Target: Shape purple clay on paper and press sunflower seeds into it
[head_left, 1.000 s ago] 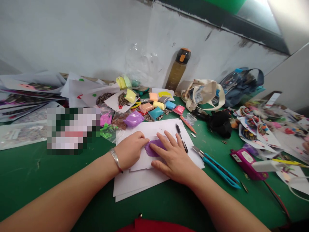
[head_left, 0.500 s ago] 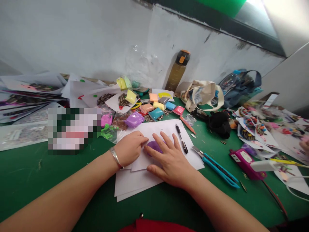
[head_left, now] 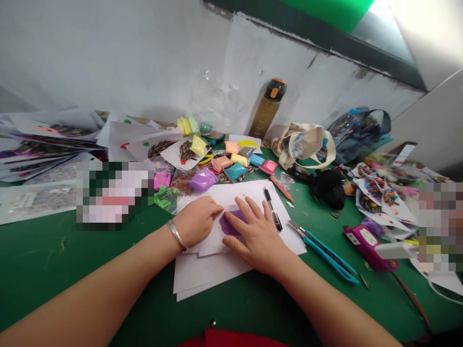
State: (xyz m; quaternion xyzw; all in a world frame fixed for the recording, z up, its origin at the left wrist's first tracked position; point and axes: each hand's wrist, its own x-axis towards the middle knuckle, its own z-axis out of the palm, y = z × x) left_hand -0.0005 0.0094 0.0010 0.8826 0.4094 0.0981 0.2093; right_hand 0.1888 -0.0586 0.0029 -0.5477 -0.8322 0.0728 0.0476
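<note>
So the green tabletop [head_left: 43, 260] is buried in craft stuff, and the biggest bit in play is the stack of white paper [head_left: 217, 270] right in front of the person. Both hands sit on it. The purple clay [head_left: 228, 225] lies flat on the top sheet, near its middle, wedged between the two hands.

What changed: half a second back the right hand [head_left: 258, 236] had slid over and hid most of the clay, only a sliver showing. Now it's pulled back a touch and the flat purple patch shows again on its left side, much like a second ago. Looks to me like a back-and-forth pressing stroke, so the clay is probably getting flattened onto the paper, not lifted.

Right hand fingers are spread open and flat, fingertips on the clay, gripping nothing. Left hand [head_left: 197, 221] is curled into a loose fist, knuckles against the clay's left edge, holding the sheet down; can't see anything inside it. It's barely budged across the three shots.

Smaller things: blue cutter [head_left: 325, 253] to the right on the tabletop, black pen [head_left: 272, 208] on the paper's far right corner, neither moved
</note>
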